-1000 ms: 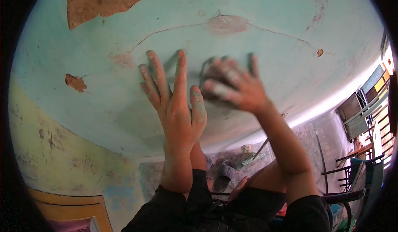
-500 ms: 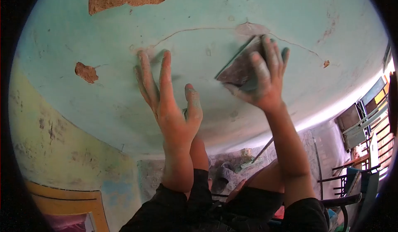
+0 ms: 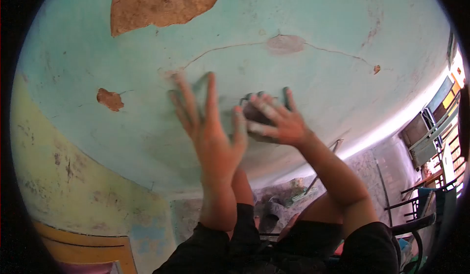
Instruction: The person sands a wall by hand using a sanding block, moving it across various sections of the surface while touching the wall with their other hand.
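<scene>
A pale green wall (image 3: 323,93) fills the view before me, with a thin crack and a grey filled patch (image 3: 286,44) on it. My left hand (image 3: 211,144) is open, its spread fingertips at the wall near the crack's left end. Lower and to the right, my right hand (image 3: 285,123) holds a dark sheet of sandpaper (image 3: 255,113) against the wall. Its fingers lie over the sheet and hide much of it; the hand is slightly blurred. Pale dust coats the fingers of both hands.
Bare brown areas show where the surface is gone: a large one (image 3: 161,4) at the top and a small one (image 3: 110,99) at left. A yellow frame (image 3: 88,242) stands lower left. At right are chairs (image 3: 421,220); a long handle (image 3: 323,164) rises from the floor.
My right hand has moved the sandpaper down and left, away from the grey patch, which now shows fully. My left hand keeps nearly the same place on the wall. The view has shifted slightly.
</scene>
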{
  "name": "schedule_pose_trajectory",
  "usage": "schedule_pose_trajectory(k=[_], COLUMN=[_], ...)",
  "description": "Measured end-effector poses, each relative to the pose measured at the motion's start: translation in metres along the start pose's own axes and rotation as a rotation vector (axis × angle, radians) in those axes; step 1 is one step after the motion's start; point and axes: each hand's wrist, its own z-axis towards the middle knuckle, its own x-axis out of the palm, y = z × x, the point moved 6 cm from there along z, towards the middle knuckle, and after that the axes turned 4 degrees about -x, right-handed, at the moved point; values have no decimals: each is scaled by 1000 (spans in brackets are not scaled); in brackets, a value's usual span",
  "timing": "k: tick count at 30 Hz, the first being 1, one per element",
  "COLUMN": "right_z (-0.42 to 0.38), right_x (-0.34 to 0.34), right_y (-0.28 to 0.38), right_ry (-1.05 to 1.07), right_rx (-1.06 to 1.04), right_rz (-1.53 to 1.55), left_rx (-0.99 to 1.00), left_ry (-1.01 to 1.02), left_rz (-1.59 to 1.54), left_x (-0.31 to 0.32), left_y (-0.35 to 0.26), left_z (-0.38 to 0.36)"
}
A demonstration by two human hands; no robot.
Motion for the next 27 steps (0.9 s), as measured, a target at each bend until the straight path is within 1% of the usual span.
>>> schedule_pose_trajectory(k=[1,2,3,4,5,7,8,9,11,13,15,17,19,20,21,22,23,24,25,27], right_z=[-8,-1,7,7,8,-9,-28,-43,-66,-58,-56,-66,-58,-56,-54,-54,-58,-65,-67,-66], right_x=[4,-10,-31,-46,-56,-42,-23,-10,0,-37,-61,-44,-30,-27,-33,-47,-57,-62,-59,-50], right_y=[-9,-24,-40,-55,-67,-53,-39,-24,-40,-70,-91,-75,-49,-47,-53,-67,-81,-95,-93,-75], right_ry=[53,-61,-164,-278,-401,-298,-57,31,190,-154,-374,-307,-149,-82,-93,-174,-251,-348,-349,-243], right_rx=[-27,48,123,229,290,305,172,6,-45,149,416,352,140,55,68,189,303,455,445,418], right_rz=[-19,-52,-85,-60,-45,-12,16,-58,-175,-116,-99,-121,-108,-149,-149,-136,-120,-99,-92,-135], left_rx=[-6,-10,-23,-10,6,6,1,2,9,5,1,-7,-12,1,41,79,85,139,190,207], left_ry=[50,115,119,172,222,224,219,218,251,281,279,258,65,67,-12,-91,-89,-157,-232,-263], left_rz=[74,100,108,123,128,99,125,152,156,162,173,172,73,78,130,181,186,201,217,240], left_x=[3,6,5,8,13,17,19,21,25,25,26,34,39,49,56,62,72,77,82,88], left_y=[-4,-7,-8,-11,-14,-16,-16,-16,-17,-17,-17,-20,-16,-14,-12,-8,0,4,6,12], left_z=[-3,-4,-6,-8,-10,-11,-11,-11,-14,-14,-14,-15,-14,-16,-19,-23,-25,-28,-32,-36])
